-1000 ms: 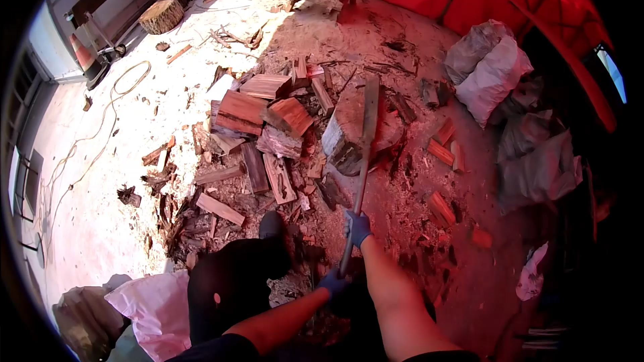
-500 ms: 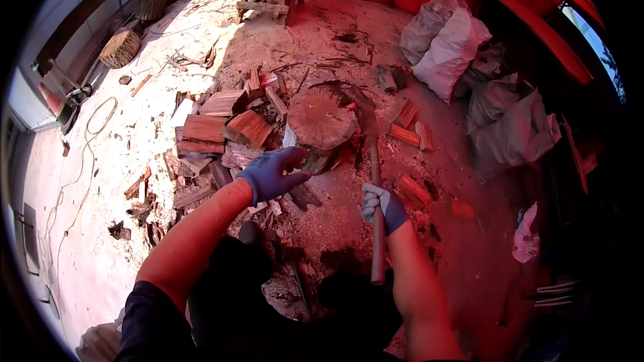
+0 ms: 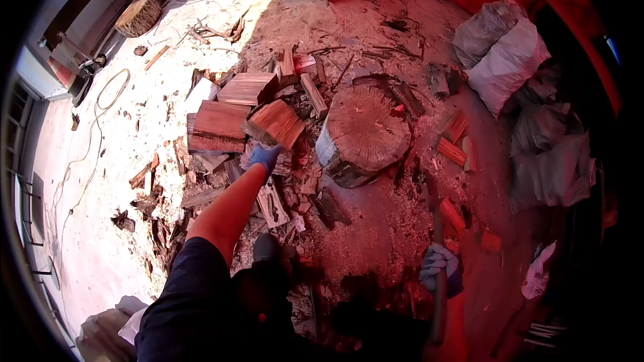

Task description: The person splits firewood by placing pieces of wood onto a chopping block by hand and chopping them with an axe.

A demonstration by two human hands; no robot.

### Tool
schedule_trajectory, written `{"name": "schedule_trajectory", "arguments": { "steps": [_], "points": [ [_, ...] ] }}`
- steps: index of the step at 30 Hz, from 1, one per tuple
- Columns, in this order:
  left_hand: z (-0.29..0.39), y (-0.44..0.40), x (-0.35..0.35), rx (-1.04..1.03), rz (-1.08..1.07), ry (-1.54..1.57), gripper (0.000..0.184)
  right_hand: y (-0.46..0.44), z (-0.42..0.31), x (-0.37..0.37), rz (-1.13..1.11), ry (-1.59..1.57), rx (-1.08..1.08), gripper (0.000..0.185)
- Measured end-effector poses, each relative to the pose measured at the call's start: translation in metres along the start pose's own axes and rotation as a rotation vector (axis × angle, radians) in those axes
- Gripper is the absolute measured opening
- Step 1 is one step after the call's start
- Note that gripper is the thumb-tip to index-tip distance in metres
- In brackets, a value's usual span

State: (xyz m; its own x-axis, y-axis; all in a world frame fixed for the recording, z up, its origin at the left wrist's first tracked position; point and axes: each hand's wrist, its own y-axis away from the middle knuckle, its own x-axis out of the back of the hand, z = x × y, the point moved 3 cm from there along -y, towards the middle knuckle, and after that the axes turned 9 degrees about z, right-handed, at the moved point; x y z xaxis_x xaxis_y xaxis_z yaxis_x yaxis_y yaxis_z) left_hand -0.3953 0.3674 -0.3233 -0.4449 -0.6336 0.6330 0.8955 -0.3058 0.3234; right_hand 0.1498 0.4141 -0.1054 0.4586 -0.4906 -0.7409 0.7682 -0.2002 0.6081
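My left hand point(image 3: 265, 155), in a blue glove, is at the near edge of a reddish split wood block point(image 3: 277, 123) on the woodpile. Its fingertips are hidden under and behind the block, which the hand appears to grip. At the lower right my gloved right hand point(image 3: 441, 269) is closed around the long handle point(image 3: 439, 302) of a tool. The tool slants away along the floor side, its far end dark and hard to make out. Between the hands, farther forward, stands a round chopping stump point(image 3: 372, 127) with a cracked top.
Split wood point(image 3: 217, 127) lies left of the stump, with smaller pieces point(image 3: 452, 151) to its right. Pale sacks point(image 3: 508, 60) and dark sacks point(image 3: 553, 161) are at the right. A cord point(image 3: 100, 110), cone point(image 3: 62, 72) and log point(image 3: 138, 16) are at the left.
My left hand has left the handle and reached forward left to the wood block. My right hand has kept the handle and moved right and down. The tool no longer lies over the stump.
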Motion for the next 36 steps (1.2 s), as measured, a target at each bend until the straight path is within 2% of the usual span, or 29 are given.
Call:
{"name": "schedule_trajectory", "arguments": {
  "steps": [2,3,5,6,8,9,11,14,16,18,20,21,22,23,24,25,26,27,28,30,32,34,36],
  "points": [
    [0.008,-0.012,-0.02,0.118,0.02,0.353,0.091,-0.01,0.007,0.007,0.077,0.039,-0.027,0.031],
    [0.001,-0.03,-0.037,0.124,0.025,0.358,0.091,-0.017,0.007,0.013,0.057,0.014,-0.069,0.03],
    [-0.035,-0.073,-0.091,0.272,0.052,0.659,0.077,-0.028,0.011,0.015,-0.003,-0.014,-0.089,0.03],
    [-0.046,-0.091,-0.107,0.278,0.052,0.658,0.077,-0.03,0.014,0.012,-0.069,-0.047,-0.105,0.03],
    [-0.061,-0.111,-0.117,0.477,0.12,0.605,0.064,-0.033,0.016,0.004,-0.011,-0.057,-0.08,0.03],
    [-0.064,-0.116,-0.116,0.542,0.142,0.587,0.06,-0.034,0.018,0.0,0.013,-0.079,-0.066,0.03],
    [-0.042,-0.098,-0.097,0.571,-0.12,0.935,0.053,-0.034,0.017,-0.005,0.029,-0.099,-0.047,0.03],
    [-0.024,-0.083,-0.069,0.447,-0.072,0.96,0.052,-0.032,0.016,-0.007,0.096,-0.092,-0.033,0.029],
    [0.033,-0.033,-0.017,0.507,0.035,0.889,0.047,-0.03,0.018,-0.008,0.13,-0.091,-0.01,0.03],
    [-0.004,-0.089,-0.025,0.414,-0.025,0.879,0.042,-0.03,0.013,-0.005,0.189,-0.056,0.007,0.03],
    [0.057,-0.04,0.03,0.146,0.05,0.831,0.032,-0.03,0.009,0.001,0.246,-0.03,0.025,0.031],
    [0.049,-0.064,0.039,0.047,0.16,0.665,0.032,-0.029,0.009,0.003,0.227,-0.027,0.022,0.03],
    [0.078,-0.048,0.056,-0.065,0.039,0.897,0.033,-0.028,0.009,0.003,0.209,-0.023,0.021,0.03],
    [0.103,-0.038,0.083,-0.146,-0.026,0.703,0.038,-0.026,0.008,0.003,0.286,0.015,0.082,0.029],
    [0.12,-0.046,0.093,-0.28,-0.08,0.729,0.039,-0.026,0.008,-0.001,0.273,0.007,0.097,0.029],
    [0.156,-0.019,0.117,-0.363,-0.005,0.547,0.039,-0.027,0.007,-0.002,0.352,0.065,0.136,0.028],
    [0.178,-0.017,0.129,-0.486,-0.022,0.407,0.04,-0.026,0.009,-0.001,0.433,0.122,0.173,0.026],
    [0.216,0.016,0.141,-0.496,-0.162,0.454,0.043,-0.027,0.011,-0.002,0.349,0.096,0.153,0.024],
    [0.243,0.031,0.147,-0.615,-0.178,0.346,0.047,-0.028,0.013,-0.005,0.341,0.099,0.157,0.024],
    [0.289,0.059,0.145,-0.851,-0.154,0.168,0.042,-0.029,0.016,-0.008,0.432,0.157,0.233,0.022],
    [0.327,0.103,0.134,-1.001,-0.242,0.093,0.051,-0.028,0.015,-0.011,0.434,0.181,0.264,0.022],
    [0.346,0.107,0.103,-1.269,-0.287,-0.063,0.061,-0.028,0.012,-0.005,0.468,0.144,0.238,0.021],
    [0.352,0.108,0.059,-1.412,-0.39,-0.325,0.067,-0.026,0.014,-0.009,0.439,0.147,0.255,0.022]
  ]
}}
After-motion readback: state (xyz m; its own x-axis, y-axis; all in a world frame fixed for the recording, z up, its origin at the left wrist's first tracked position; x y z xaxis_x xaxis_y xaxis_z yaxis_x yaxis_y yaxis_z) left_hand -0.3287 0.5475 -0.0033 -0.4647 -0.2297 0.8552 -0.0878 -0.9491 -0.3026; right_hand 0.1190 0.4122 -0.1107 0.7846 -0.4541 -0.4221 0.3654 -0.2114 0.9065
